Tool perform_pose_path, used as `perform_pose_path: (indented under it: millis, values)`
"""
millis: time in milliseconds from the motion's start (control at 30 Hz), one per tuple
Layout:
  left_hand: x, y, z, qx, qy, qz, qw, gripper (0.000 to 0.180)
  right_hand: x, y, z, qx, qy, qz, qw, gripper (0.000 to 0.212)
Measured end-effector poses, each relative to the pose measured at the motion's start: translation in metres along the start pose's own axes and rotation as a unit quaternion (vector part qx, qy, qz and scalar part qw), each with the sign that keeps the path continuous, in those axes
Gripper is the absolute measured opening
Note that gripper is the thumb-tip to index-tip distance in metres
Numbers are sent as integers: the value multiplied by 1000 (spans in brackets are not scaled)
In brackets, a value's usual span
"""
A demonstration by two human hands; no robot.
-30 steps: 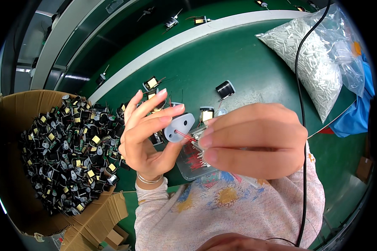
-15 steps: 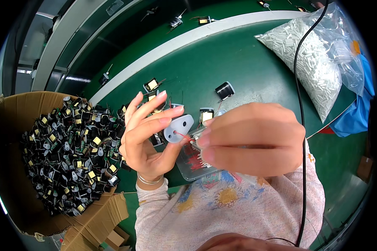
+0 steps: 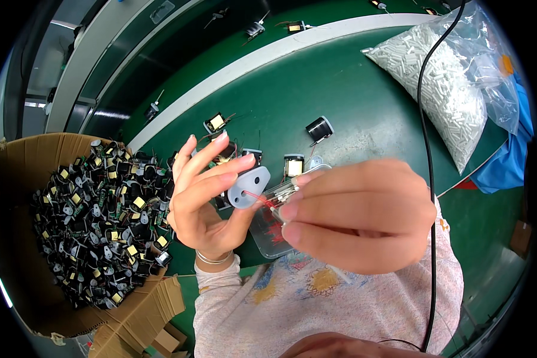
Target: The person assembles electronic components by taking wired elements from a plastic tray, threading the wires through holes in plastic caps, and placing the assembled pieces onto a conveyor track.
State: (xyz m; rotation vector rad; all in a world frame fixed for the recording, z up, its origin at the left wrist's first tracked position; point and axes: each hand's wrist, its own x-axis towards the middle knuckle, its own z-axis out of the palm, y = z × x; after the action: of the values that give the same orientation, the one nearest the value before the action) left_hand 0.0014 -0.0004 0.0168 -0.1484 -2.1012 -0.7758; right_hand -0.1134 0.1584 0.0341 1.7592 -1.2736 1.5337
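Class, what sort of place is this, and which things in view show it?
Probably a factory assembly area: a cardboard box heaped with similar black components, a clear bag of short white pieces, and a green work surface carrying more.

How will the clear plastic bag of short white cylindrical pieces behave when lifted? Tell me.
The clear, creased plastic bag will probably sag and shift shape, since its film looks thin and the short white cylindrical pieces inside look loose. It may pull heaviest where they are massed. Its wrinkled, unfilled end would likely crumple if gripped.
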Motion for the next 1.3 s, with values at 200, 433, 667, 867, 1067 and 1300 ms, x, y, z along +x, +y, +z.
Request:
perform_pose_path:
  millis: [200, 433, 667, 867, 1067, 1300]
  values:
    - [0, 3, -1, 18, -1, 2, 1000, 38, -3, 3, -5, 23, -24, 10, 999, 14]
    - [0, 4, -1, 17, 3, -4, 1000, 37, -1, 6, -8, 47, -53, 27, 997, 15]
    - [1, 2, 1, 15, 0, -6, 1000, 36, 3, 6, -5, 59, -48, 49, 996, 15]
    - [9, 10, 2, 57, -71, 11, 996, 29, 0, 10, 10, 16, -15, 79, 997, 19]
    - [0, -2, 7, -103, -39, -36, 993, 34, 4, 6, 2, 9, -61, 152, 986, 20]
    - [-8, 4, 11, -257, -30, -142, 955, 23, 10, 8, -5, -36, -59, 168, 983, 18]
